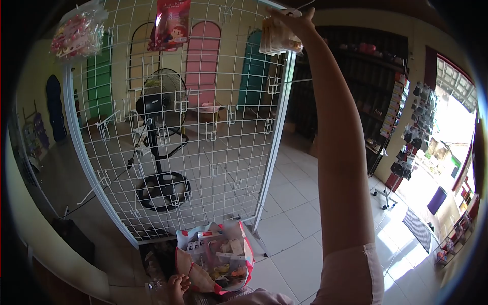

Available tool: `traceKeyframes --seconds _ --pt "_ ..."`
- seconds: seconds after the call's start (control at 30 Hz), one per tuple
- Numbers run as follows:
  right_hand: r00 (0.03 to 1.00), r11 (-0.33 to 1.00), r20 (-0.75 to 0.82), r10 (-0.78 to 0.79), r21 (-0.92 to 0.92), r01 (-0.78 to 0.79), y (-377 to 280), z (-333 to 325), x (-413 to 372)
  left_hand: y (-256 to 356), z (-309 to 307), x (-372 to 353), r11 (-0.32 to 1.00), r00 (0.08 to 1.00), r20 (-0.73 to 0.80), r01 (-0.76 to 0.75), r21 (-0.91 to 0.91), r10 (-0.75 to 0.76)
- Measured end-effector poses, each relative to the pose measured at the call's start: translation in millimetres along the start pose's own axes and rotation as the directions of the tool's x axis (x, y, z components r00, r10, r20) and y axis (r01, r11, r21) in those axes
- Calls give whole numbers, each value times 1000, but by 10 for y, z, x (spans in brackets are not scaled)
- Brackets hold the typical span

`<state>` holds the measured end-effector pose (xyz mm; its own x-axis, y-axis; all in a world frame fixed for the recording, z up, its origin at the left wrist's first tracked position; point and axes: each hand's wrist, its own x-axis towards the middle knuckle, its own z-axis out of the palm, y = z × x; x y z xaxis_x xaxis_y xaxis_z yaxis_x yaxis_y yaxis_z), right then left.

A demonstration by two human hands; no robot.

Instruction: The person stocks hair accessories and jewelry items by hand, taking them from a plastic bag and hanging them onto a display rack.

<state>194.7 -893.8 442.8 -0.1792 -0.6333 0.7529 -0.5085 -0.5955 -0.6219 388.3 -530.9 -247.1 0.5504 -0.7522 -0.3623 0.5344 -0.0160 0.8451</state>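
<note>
My right hand (301, 23) is raised high to the top right corner of the wire grid rack, its fingers at the upper edge of a row of small clear packets (277, 36) with pale contents. The fingers seem closed on the top of a packet; the grip is partly hidden. Low in the view, my left hand (178, 285) is beside a red and white bag (186, 260), fingers loosely curled and a little apart, with nothing visible in them. Inside the open bag lie several carded and packaged small goods (226, 254).
The white wire grid rack (203, 127) carries several hooks, a red packet (170, 25) and a bag of pink beads (77, 33). Behind it stands a black pedestal fan (157, 101). Dark shelves (351, 76) and a bright doorway (452, 117) are at the right.
</note>
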Motion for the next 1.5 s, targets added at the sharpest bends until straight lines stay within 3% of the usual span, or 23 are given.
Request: traceKeyframes --seconds 0.03,0.1,0.23,0.33,0.5,0.6,0.73,0.83,0.93,0.97,1.0,1.07,1.1,1.13,1.27,1.33,1.37,1.4,1.5 --pt "985 986 71 156 -63 -152 -101 94 126 -47 4 28 1000 1000 -3 0 10 0" --pt "963 966 106 247 -103 -237 -79 179 234 -160 -9 95 1000 1000 -10 23 11 -23" --pt "999 999 -12 35 -41 -35 267 356 274 -114 35 69 998 998 -40 47 -38 -49" --pt "983 983 76 -167 -71 172 461 298 504 5 57 -49 995 996 -66 62 -78 -67" --pt "950 954 84 -300 52 297 457 103 610 38 7 59 996 984 -160 68 -61 -77" --pt "919 919 42 -392 66 389 399 -101 684 248 99 -119 1000 994 -108 5 -2 -5" --pt "922 926 125 -366 147 348 289 -426 570 54 -11 -54 999 999 -34 -16 -33 15" --pt "912 946 252 -325 109 307 230 -518 707 -11 21 -98 996 1000 -10 8 -86 -9" --pt "945 949 84 -316 12 316 193 -523 633 -71 59 -172 995 999 -23 39 -97 -41" --pt "869 841 188 -457 -227 492 230 -521 690 -99 43 -160 995 999 -19 49 -90 -51" --pt "770 642 324 -550 -425 638 252 -515 735 -119 49 -145 994 998 -16 61 -85 -62" --pt "778 666 337 -530 -403 628 297 -523 728 -170 17 -114 994 997 -13 78 -76 -79" --pt "882 872 221 -415 -179 455 219 -551 471 -204 -14 -113 994 996 -8 84 -63 -85" --pt "957 968 146 -249 79 239 185 -548 308 -224 -33 -95 994 996 -7 91 -55 -91" --pt "956 964 125 -266 49 262 359 -373 385 -304 -162 -48 995 995 -9 101 -23 -101" --pt "943 939 75 -325 145 312 505 -373 333 -335 -200 -36 992 993 4 117 -47 -117" --pt "961 940 -1 -275 -213 268 344 -472 44 -342 -209 -30 989 991 17 130 -73 -129" --pt "946 944 -12 -323 -74 321 372 -531 -111 -341 -214 -51 984 988 22 151 -96 -150" --pt "857 876 -182 -482 -106 471 651 -506 -468 -299 -125 -78 997 998 25 56 45 -57"
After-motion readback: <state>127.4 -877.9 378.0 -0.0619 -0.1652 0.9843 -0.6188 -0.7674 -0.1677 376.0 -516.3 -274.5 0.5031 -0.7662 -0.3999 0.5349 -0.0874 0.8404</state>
